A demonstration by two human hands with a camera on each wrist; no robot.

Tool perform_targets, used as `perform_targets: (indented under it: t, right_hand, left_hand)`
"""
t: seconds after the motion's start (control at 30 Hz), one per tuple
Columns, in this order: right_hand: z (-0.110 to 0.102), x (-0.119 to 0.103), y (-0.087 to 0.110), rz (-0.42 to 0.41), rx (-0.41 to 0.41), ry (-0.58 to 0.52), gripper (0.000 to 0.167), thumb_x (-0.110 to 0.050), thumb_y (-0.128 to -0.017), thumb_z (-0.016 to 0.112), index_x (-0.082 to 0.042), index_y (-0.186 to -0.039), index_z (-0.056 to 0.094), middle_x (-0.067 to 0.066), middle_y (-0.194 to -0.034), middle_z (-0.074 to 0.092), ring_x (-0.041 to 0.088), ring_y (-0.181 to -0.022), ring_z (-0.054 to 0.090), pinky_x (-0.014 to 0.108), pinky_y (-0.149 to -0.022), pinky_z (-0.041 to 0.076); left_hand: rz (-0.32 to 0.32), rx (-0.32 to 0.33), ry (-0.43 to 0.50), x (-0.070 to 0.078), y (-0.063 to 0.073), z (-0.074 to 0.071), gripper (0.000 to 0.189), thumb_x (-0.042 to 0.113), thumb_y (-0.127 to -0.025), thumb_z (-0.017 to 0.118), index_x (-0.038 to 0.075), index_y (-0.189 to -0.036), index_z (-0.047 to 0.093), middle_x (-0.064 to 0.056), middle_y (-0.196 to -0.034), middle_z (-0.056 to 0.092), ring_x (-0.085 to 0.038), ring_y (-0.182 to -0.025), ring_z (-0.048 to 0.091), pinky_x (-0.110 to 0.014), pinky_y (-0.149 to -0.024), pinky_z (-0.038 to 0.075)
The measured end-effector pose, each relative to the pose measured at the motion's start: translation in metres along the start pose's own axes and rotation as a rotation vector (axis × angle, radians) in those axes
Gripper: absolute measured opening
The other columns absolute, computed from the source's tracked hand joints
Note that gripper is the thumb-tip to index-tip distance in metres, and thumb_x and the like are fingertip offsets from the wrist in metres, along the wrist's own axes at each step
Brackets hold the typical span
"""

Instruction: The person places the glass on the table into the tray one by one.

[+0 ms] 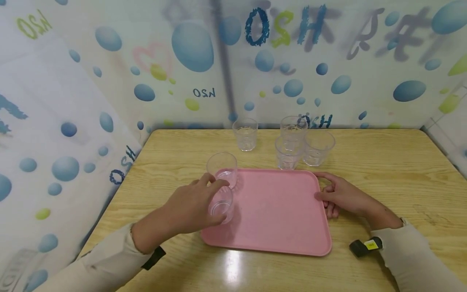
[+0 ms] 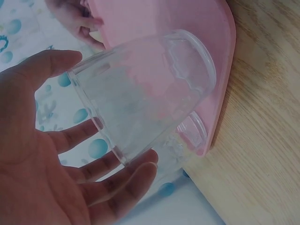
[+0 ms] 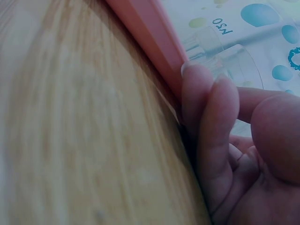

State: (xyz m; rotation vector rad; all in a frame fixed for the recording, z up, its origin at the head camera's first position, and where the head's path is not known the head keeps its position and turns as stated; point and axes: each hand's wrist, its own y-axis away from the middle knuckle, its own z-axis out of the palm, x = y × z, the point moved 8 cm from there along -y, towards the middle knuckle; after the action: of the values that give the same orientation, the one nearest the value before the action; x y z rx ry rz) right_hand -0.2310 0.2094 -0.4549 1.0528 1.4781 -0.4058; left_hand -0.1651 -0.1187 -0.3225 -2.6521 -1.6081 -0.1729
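Note:
My left hand point(image 1: 189, 206) grips a clear tumbler point(image 1: 223, 206) near its rim, at the left side of a pink tray point(image 1: 281, 211). In the left wrist view, the thumb and fingers spread around the mouth of this tumbler point(image 2: 140, 93), whose base points toward the tray. Right behind it, a second clear tumbler point(image 1: 221, 163) stands at the tray's far left corner. At the opposite side, my right hand point(image 1: 343, 196) holds the tray's edge, thumb on the rim and index finger along the far right corner. Its other fingers curl beside the tray wall point(image 3: 159, 51).
Past the tray's far edge, several clear tumblers stand on the wooden table point(image 1: 394, 170): one tumbler point(image 1: 245, 136) alone, and a cluster with a front tumbler point(image 1: 288, 154), a right tumbler point(image 1: 318, 150) and a back tumbler point(image 1: 293, 125). A patterned wall point(image 1: 240, 81) borders the table.

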Motion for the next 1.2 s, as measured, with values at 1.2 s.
perform_targets:
  t: [1.2]
  right_hand:
    - [0.001, 0.001, -0.001, -0.044, -0.008, -0.010, 0.078, -0.017, -0.100, 0.061, -0.009, -0.160, 0.011, 0.012, -0.073, 0.063, 0.018, -0.049, 0.065, 0.041, -0.048, 0.057]
  left_hand:
    - [-0.080, 0.043, -0.042, -0.015, -0.060, -0.049, 0.069, 0.061, -0.089, 0.064, 0.023, -0.145, 0.048, -0.011, -0.138, 0.053, -0.034, -0.116, 0.061, -0.056, -0.092, 0.051]
